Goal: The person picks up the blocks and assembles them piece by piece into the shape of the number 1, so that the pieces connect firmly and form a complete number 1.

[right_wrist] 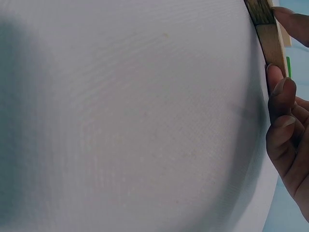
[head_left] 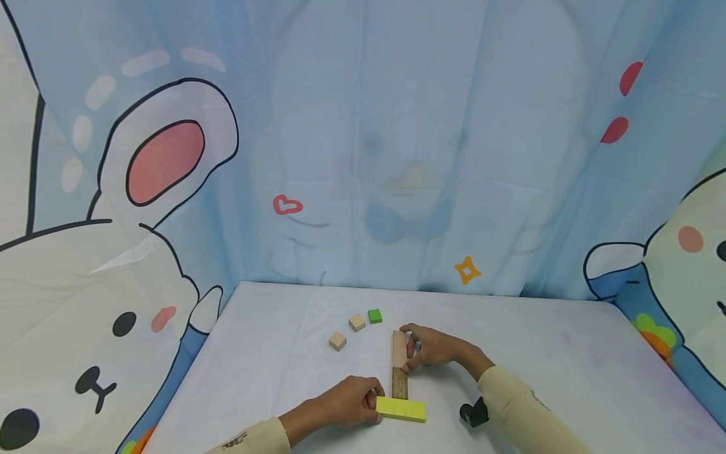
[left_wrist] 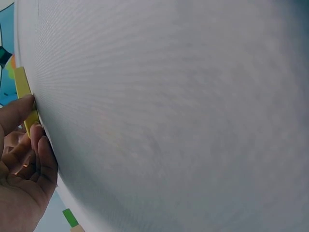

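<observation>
A yellow block (head_left: pixel 400 409) lies crosswise at the near end of a dark brown block (head_left: pixel 399 383); a light wooden block (head_left: pixel 399 349) continues the line away from the camera. My left hand (head_left: pixel 353 402) pinches the yellow block's left end, and in the left wrist view the thumb lies against the yellow block (left_wrist: pixel 22 86). With thumb and index finger my right hand (head_left: pixel 435 347) grips the light block at its far end and near the joint. In the right wrist view, the right hand (right_wrist: pixel 292 130) is beside the light block (right_wrist: pixel 271 46).
Two small light wooden cubes (head_left: pixel 357 323) and a green cube (head_left: pixel 375 316) sit beyond the blocks, to the left. A black object (head_left: pixel 474 413) lies by the right sleeve. A patterned curtain (head_left: pixel 363 157) hangs behind the white table (head_left: pixel 272 340).
</observation>
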The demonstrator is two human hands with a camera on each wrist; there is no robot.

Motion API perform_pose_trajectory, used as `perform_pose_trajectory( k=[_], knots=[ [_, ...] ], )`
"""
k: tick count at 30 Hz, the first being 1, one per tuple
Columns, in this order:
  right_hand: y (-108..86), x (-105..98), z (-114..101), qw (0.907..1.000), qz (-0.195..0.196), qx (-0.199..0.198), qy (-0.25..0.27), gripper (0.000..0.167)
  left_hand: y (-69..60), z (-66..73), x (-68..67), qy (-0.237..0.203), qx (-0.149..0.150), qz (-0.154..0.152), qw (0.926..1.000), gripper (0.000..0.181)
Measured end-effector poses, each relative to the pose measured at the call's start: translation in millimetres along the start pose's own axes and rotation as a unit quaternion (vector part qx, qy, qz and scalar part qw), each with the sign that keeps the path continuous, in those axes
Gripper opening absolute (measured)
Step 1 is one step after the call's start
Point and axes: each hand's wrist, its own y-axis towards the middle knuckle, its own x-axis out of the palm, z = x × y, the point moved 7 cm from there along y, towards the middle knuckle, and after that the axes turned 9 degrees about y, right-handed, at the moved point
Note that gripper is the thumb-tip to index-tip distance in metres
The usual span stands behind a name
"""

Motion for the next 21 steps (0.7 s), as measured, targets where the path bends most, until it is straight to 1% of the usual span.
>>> perform_pose_trajectory(
  k=[6,12,17,21],
  knots=[
    [0.2,0.0,0.1,1.0,0.0,0.004,0.0,0.091,0.3,-0.4,0.5,0.002,-0.001,-0.002,1.0,0.025],
    [-2.3,-0.6,-1.7,1.0,0.001,0.006,0.006,0.087,0.0,0.0,-0.2,0.006,0.001,-0.002,1.0,0.025],
    [-2.9,-0.3,-2.5,0.9998,0.001,-0.004,0.017,0.081,-0.2,-0.1,0.0,0.002,0.0,-0.002,1.0,0.025],
    [-2.9,-0.1,-3.4,0.9996,0.0,-0.012,0.026,0.08,0.1,-0.5,0.7,0.003,-0.001,-0.002,1.0,0.026]
  ],
)
